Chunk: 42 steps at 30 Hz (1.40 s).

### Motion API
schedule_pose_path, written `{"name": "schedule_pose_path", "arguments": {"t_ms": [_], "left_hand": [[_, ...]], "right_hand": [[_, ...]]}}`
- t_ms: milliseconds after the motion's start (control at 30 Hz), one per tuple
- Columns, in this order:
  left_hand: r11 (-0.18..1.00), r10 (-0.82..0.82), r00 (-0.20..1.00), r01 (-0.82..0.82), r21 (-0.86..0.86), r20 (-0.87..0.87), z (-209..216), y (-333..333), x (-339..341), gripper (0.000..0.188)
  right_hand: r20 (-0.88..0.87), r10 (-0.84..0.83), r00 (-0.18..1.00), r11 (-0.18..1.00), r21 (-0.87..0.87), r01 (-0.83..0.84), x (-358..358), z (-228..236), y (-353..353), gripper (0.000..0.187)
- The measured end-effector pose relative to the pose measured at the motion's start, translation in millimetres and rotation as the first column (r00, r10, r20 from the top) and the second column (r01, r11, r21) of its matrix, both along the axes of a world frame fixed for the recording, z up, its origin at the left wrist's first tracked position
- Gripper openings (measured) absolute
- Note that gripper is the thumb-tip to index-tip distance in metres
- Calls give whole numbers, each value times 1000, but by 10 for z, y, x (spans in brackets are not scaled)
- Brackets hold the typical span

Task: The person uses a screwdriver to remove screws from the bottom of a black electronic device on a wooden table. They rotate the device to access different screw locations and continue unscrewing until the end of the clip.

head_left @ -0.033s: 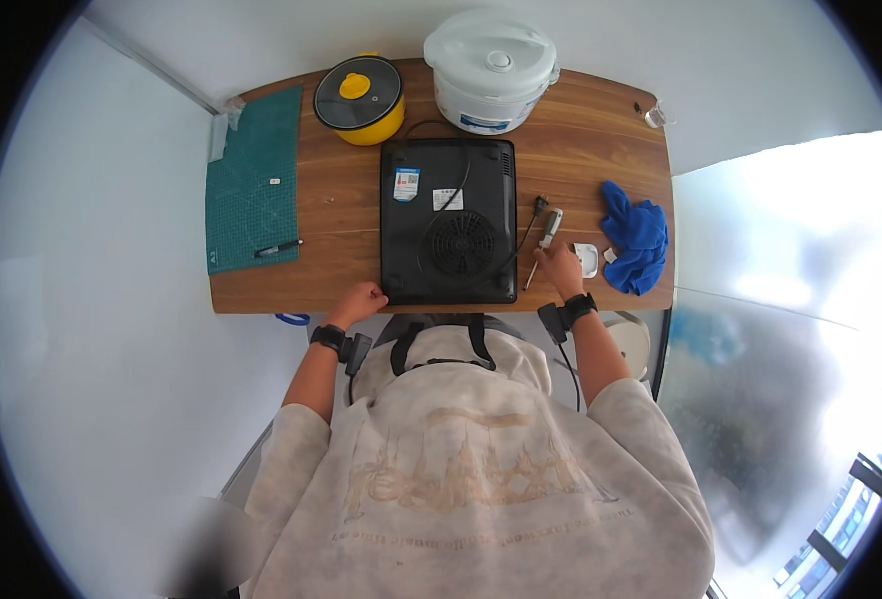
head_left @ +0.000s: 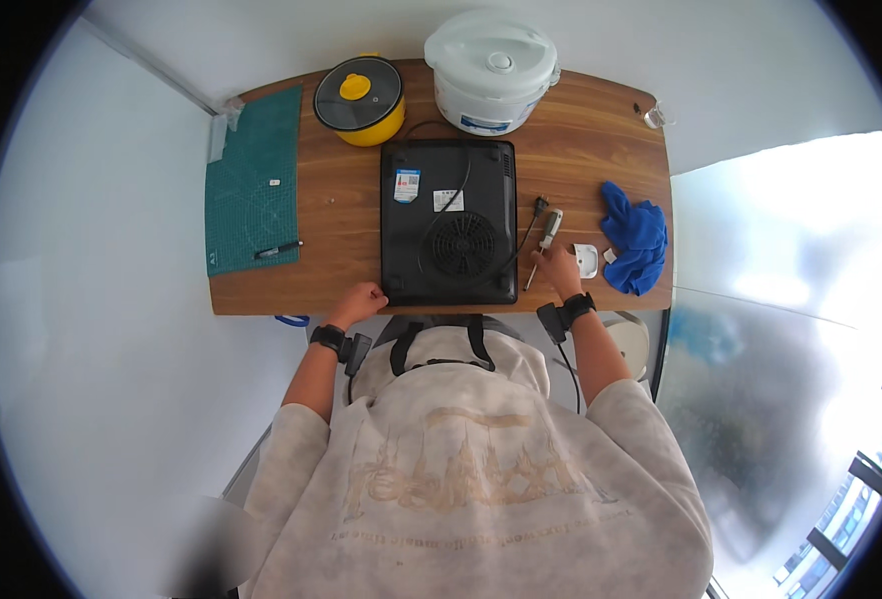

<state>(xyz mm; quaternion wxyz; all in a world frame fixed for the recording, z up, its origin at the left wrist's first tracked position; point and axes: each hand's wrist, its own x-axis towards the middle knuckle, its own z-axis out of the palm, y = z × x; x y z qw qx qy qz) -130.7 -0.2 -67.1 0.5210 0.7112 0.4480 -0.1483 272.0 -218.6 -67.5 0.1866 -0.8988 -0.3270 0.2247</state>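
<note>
A black induction cooker (head_left: 411, 250) lies upside down in the middle of the wooden table, its round fan grille and two labels facing up. Its cord (head_left: 469, 165) runs across the underside, and the plug (head_left: 540, 203) rests at its right. Beside the near left corner of the cooker is my left hand (head_left: 362, 300), its fingers curled in; what they hold, if anything, is hidden. My right hand (head_left: 561, 271) has its fingertips closed at the shaft of a light-handled screwdriver (head_left: 553, 224), whose handle points away from me. Next to that hand sits a small white square dish (head_left: 586, 261).
A blue cloth (head_left: 637, 240) lies crumpled at the right. At the back stand a yellow pot (head_left: 375, 130) with a dark lid and a white lidded tub (head_left: 486, 90). A green cutting mat (head_left: 251, 215) covers the left side, with a black pen (head_left: 278, 250) on it.
</note>
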Motion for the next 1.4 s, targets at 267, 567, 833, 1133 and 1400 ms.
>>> {"name": "schedule_pose_path", "arguments": {"t_ms": [267, 567, 833, 1133, 1400], "left_hand": [[998, -35, 993, 41, -54, 111, -12, 290, -46, 25], [988, 44, 987, -19, -155, 157, 311, 690, -236, 23], [958, -214, 867, 276, -75, 449, 594, 653, -83, 22], [920, -287, 849, 373, -120, 443, 766, 567, -36, 26], [947, -221, 849, 305, -103, 479, 940, 474, 34, 22]], "right_hand": [[-54, 5, 999, 980, -199, -15, 78, -258, 38, 31], [-594, -336, 731, 881, 76, 466, -464, 889, -139, 16], [-649, 201, 734, 942, 334, 38, -1753, 1298, 819, 14], [-609, 372, 701, 914, 371, -163, -2187, 1219, 1318, 11], [-561, 427, 709, 902, 317, -292, -2129, 1602, 1384, 16]]}}
